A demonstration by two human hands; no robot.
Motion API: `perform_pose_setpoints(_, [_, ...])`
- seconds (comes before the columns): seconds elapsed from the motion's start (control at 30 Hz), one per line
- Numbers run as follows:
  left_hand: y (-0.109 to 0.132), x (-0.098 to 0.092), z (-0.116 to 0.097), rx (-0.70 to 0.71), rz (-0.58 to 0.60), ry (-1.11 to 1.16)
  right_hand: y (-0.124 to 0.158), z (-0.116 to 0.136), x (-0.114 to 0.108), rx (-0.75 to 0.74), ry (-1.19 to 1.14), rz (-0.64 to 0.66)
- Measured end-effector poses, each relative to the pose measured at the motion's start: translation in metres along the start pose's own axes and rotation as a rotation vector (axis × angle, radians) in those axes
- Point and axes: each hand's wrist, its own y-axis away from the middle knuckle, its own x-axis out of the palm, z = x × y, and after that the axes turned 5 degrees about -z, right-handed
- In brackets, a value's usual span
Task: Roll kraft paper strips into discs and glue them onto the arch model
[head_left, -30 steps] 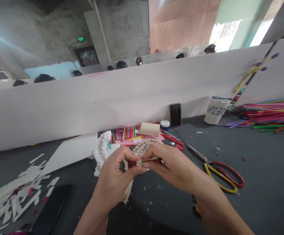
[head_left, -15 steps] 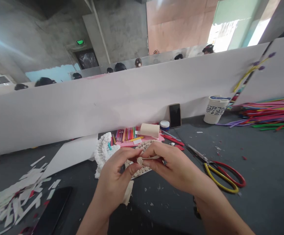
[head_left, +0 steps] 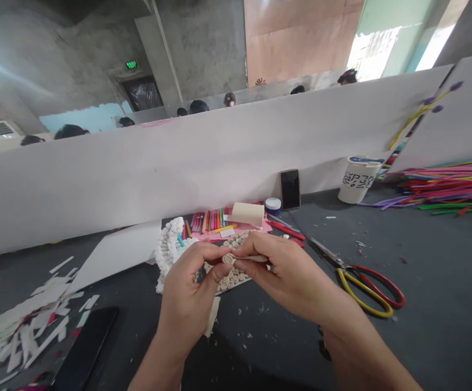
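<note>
Both of my hands meet over the dark table and pinch a small rolled strip of beige paper. My left hand grips the coil end with thumb and fingers closed. My right hand pinches the strip's loose tail from the right. Just beneath them lies a piece covered with several beige paper coils, and a white ruffled paper piece sits to its left. A beige strip hangs below my left hand.
Red and yellow scissors lie to the right. Coloured pens, a beige paper roll, a glue pot, a phone and a cup line the white divider. Paper scraps and a black phone lie left; pipe cleaners far right.
The hands with the small paper coil have shifted slightly up and left, turning the coil a little between the fingers. Nothing else on the table has moved.
</note>
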Motion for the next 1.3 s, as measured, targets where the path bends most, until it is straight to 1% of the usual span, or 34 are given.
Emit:
perform_pose_setpoints(0.13, [0.0, 0.0, 0.003, -0.013, -0.008, 0.031, 0.0, 0.0, 0.0, -0.021, 0.042, 0.007])
perform_pose_setpoints(0.23, [-0.001, -0.001, 0.006, -0.037, 0.002, 0.095, -0.001, -0.001, 0.0, -0.044, 0.03, 0.009])
perform_pose_setpoints(0.33, [-0.002, 0.0, 0.007, -0.075, -0.009, 0.156, -0.002, -0.001, 0.0, -0.044, 0.008, -0.026])
perform_pose_setpoints(0.5, [0.0, 0.003, 0.004, -0.127, -0.029, 0.222, -0.004, 0.0, 0.0, 0.008, 0.003, -0.067])
perform_pose_setpoints(0.63, [0.001, 0.005, 0.001, -0.145, -0.067, 0.218, -0.003, 0.001, 0.003, -0.019, 0.011, -0.091])
perform_pose_setpoints(0.77, [0.002, 0.004, -0.005, -0.114, -0.115, 0.139, -0.003, 0.001, 0.007, -0.058, 0.031, -0.153])
perform_pose_setpoints(0.87, [0.004, 0.001, -0.007, -0.057, -0.091, 0.076, -0.003, -0.001, 0.005, -0.064, 0.026, -0.2])
perform_pose_setpoints(0.97, [0.008, 0.002, -0.008, -0.027, -0.085, 0.068, -0.003, 0.0, 0.005, -0.099, 0.002, -0.171])
perform_pose_setpoints(1.03, [0.01, 0.006, -0.008, -0.01, -0.14, 0.065, -0.003, 0.001, 0.009, -0.103, -0.026, -0.157])
perform_pose_setpoints(1.1, [0.01, 0.011, -0.008, 0.014, -0.232, 0.045, -0.002, 0.002, 0.017, -0.076, -0.058, -0.182])
perform_pose_setpoints(1.17, [0.007, 0.015, -0.008, 0.003, -0.286, 0.041, -0.003, 0.0, 0.024, -0.046, -0.066, -0.217])
perform_pose_setpoints(1.23, [0.002, 0.016, -0.006, -0.061, -0.253, 0.063, -0.004, -0.004, 0.029, -0.022, -0.029, -0.237])
perform_pose_setpoints(1.3, [-0.003, 0.016, -0.003, -0.139, -0.174, 0.107, -0.006, -0.009, 0.029, 0.016, 0.029, -0.258])
